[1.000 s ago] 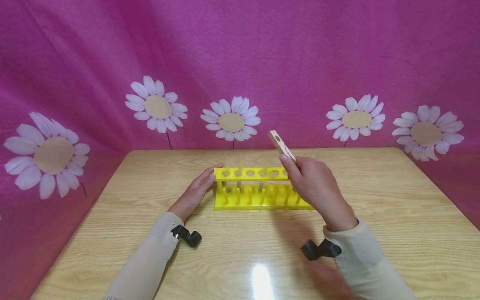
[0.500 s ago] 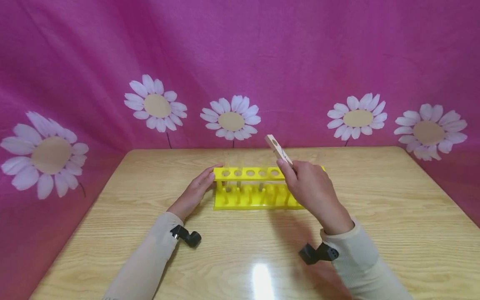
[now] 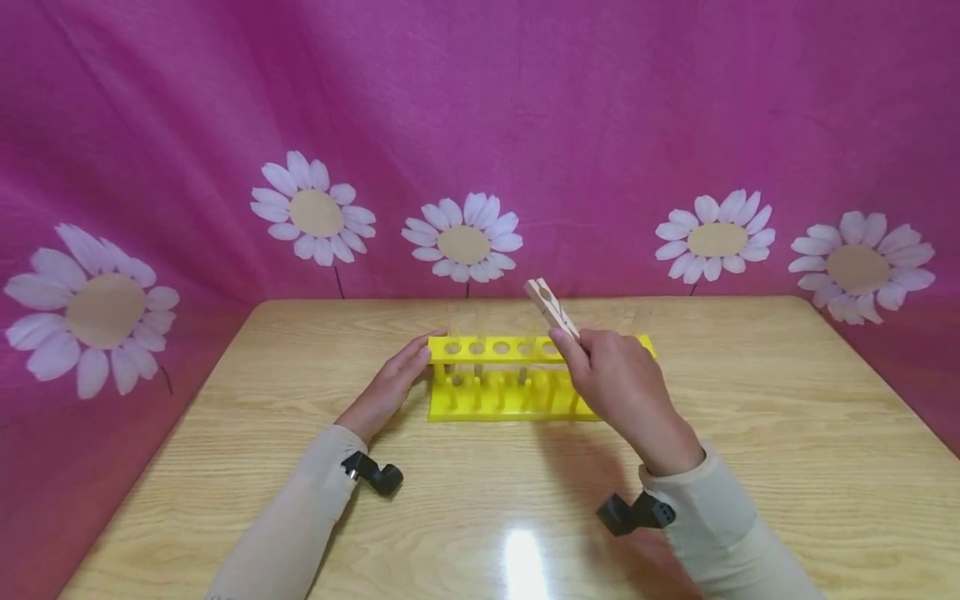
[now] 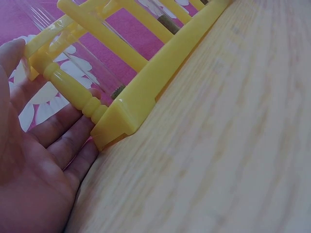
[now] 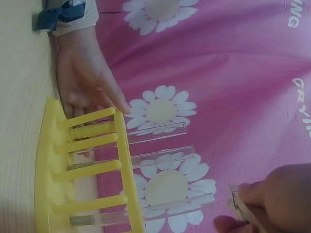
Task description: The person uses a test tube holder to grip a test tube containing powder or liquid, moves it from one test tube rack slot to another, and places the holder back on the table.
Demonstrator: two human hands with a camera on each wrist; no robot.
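A yellow test tube rack (image 3: 480,412) stands on the table. Several clear test tubes (image 5: 163,154) stand in it, with dark brownish matter (image 5: 82,220) at the bottoms of some. My left hand (image 3: 386,383) holds the rack's left end, thumb at the top rail and fingers behind the turned post (image 4: 73,90). Above the rack's right half, my right hand (image 3: 626,392) grips a wooden test tube clamp (image 3: 553,308), thumb along its side. The clamp's notched tip points up and left. In the right wrist view the clamp is close to the mouth of one tube (image 5: 194,201).
The wood-grain table (image 3: 465,500) reaches to a pink curtain (image 3: 585,125) printed with white daisies, which hangs behind and at both sides. A black wrist camera (image 3: 375,473) sits on each sleeve.
My right hand has moved slightly down and left with the clamp, its tip sinking toward the rack. The left hand and the rack stay put.
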